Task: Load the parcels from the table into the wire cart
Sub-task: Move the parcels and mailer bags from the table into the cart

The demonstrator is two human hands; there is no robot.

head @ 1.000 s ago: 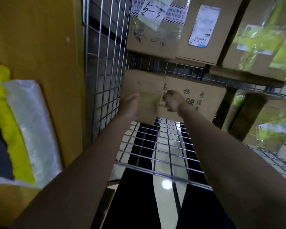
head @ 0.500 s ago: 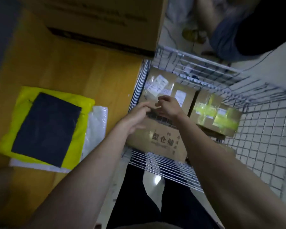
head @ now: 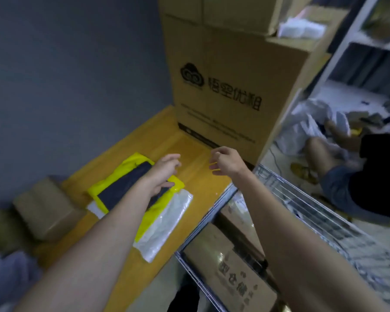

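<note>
A flat stack of soft parcels lies on the wooden table (head: 189, 154): a dark grey bag (head: 126, 188) on top, a yellow bag (head: 113, 188) under it and a clear white bag (head: 167, 221) at the bottom. My left hand (head: 164, 172) hovers over the right end of the stack with loose fingers, holding nothing. My right hand (head: 227, 162) is in the air over the table, fingers loosely curled and empty. The wire cart (head: 313, 212) stands right of the table with cardboard boxes (head: 239, 278) inside.
A tall printed cardboard box (head: 223, 86) stands at the table's far end. A small brown box (head: 45, 210) sits at the table's left. Another person (head: 358, 176) sits on the floor beyond the cart, by shelves and white bags.
Both hands have let go of the box in the cart and swung left over the table. The view has lifted from the cart to the table.
</note>
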